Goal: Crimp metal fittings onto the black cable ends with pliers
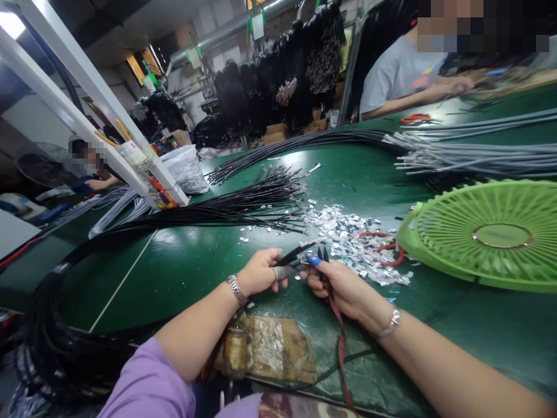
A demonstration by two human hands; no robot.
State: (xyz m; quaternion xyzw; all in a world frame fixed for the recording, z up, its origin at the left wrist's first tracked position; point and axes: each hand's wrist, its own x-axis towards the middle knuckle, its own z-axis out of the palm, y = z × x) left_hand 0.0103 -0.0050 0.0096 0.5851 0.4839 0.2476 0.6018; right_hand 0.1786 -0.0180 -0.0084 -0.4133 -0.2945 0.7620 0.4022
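The left hand (260, 273) is pinching the end of a black cable (296, 253) over the near green worktop (183, 273), and the right hand (343, 287) is gripping red-handled cutters (324, 254) touching it. Farther off, foil scraps (348, 238) are lying beside a cable bundle (243, 209), with a green fan grille (491, 232) lying at the right.

The room is a big workshop hall. A long table (187, 273) has a shiny dark green top. White frame beams (87, 110) stand at the left, under a bright lamp (11, 23). A silver duct (226, 29) runs along the ceiling. Cardboard boxes (274, 133) stand far behind.
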